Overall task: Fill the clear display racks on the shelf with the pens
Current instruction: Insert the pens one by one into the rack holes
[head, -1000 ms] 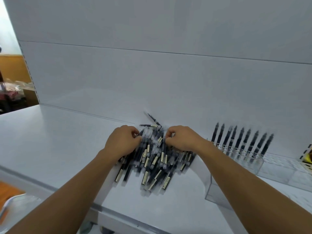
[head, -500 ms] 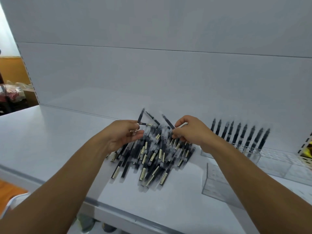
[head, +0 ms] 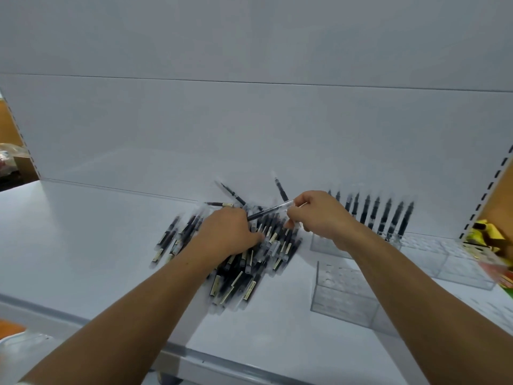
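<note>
Since half a second ago the right hand (head: 322, 218) has come up off the heap with one pen (head: 270, 211), and the left hand (head: 227, 237), which I had raised beside it, has dropped back onto the pile of pens (head: 244, 276). On my feed the right fingers (head: 301, 201) pinch the pen at its clear cap end against the thumb. The pen lies nearly level, with its dark end reaching toward the left knuckles; I cannot tell whether it touches them. The left hand lies palm down with its fingers curled into the heap, and I cannot tell whether they hold anything or only steady it.

I read this as one pen now separated and ready to go right, while the bulk of the stock lies loose on the shelf (head: 97, 245). The back rack (head: 319, 243) carries a single row of standing pens (head: 384, 218) along its far edge, tilted and evenly spaced, just beyond the right wrist. The front rack (head: 344, 298) shows no pens that I can see. So I judge the job barely begun: next I would turn this pen upright and seat it in a free hole, taking care not to knock the row already standing
</note>
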A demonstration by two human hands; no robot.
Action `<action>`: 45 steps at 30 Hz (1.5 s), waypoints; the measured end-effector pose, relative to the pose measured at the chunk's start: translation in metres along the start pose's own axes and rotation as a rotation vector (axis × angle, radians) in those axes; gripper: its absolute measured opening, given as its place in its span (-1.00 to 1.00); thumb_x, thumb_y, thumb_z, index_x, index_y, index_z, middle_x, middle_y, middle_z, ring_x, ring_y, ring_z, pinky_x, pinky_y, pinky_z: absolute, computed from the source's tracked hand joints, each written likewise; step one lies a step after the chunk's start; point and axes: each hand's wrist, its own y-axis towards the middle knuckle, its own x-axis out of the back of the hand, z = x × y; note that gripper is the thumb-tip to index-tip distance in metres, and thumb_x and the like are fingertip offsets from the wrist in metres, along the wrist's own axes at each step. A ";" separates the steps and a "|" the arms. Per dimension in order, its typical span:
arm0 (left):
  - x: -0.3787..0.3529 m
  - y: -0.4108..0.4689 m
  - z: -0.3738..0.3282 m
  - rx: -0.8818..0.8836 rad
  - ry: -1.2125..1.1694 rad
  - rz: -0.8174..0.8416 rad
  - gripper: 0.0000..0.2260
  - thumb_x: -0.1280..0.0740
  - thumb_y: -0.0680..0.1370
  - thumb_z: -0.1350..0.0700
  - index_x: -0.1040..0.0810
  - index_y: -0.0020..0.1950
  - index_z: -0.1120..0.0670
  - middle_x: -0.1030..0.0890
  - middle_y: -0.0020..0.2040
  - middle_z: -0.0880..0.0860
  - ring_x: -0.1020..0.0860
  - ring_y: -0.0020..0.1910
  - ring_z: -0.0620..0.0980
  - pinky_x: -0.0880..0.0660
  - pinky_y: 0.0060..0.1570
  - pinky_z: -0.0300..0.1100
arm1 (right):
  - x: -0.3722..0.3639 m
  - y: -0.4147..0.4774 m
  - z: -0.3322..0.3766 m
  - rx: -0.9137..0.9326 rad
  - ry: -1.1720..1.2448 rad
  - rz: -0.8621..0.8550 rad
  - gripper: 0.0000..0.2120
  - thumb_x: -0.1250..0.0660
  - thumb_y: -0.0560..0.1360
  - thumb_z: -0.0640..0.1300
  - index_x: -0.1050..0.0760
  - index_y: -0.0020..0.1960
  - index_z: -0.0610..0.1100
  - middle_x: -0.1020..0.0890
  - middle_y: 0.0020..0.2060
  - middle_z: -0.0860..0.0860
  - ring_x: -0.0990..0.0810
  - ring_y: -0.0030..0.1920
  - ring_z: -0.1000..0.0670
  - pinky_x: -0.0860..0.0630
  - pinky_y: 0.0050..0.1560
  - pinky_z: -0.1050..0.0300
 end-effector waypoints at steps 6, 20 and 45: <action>0.004 -0.001 -0.002 0.008 0.039 0.091 -0.66 -0.38 0.45 -0.21 -0.38 -0.26 0.01 -0.48 -0.28 -0.03 -0.41 -0.35 -0.15 -0.26 -0.46 -0.23 | 0.008 -0.002 -0.005 0.011 0.005 0.030 -0.97 -0.32 0.50 -0.14 -0.53 -0.07 -0.05 -0.70 -0.34 0.11 -0.51 -0.49 0.25 -0.38 -0.44 0.34; 0.008 -0.001 0.001 0.064 -0.354 0.064 -0.82 -0.35 0.50 -0.08 -0.53 -0.17 0.01 -0.57 -0.38 -0.04 -0.46 -0.49 -0.14 -0.34 -0.49 -0.28 | 0.031 -0.011 -0.015 0.005 0.069 -0.006 -0.96 -0.33 0.51 -0.14 -0.50 -0.04 -0.05 -0.71 -0.28 0.11 -0.56 -0.42 0.19 -0.39 -0.43 0.29; -0.015 0.006 -0.191 -0.086 -1.452 -0.164 -0.91 -0.31 0.58 0.00 -0.51 -0.02 0.00 -0.61 -0.24 -0.10 -0.51 -0.34 -0.32 -0.40 -0.37 -0.51 | 0.121 -0.037 -0.102 0.077 0.302 -0.459 -0.97 -0.38 0.52 -0.15 -0.54 -0.07 -0.09 -0.68 -0.27 0.00 -0.61 -0.33 0.11 -0.48 -0.36 0.27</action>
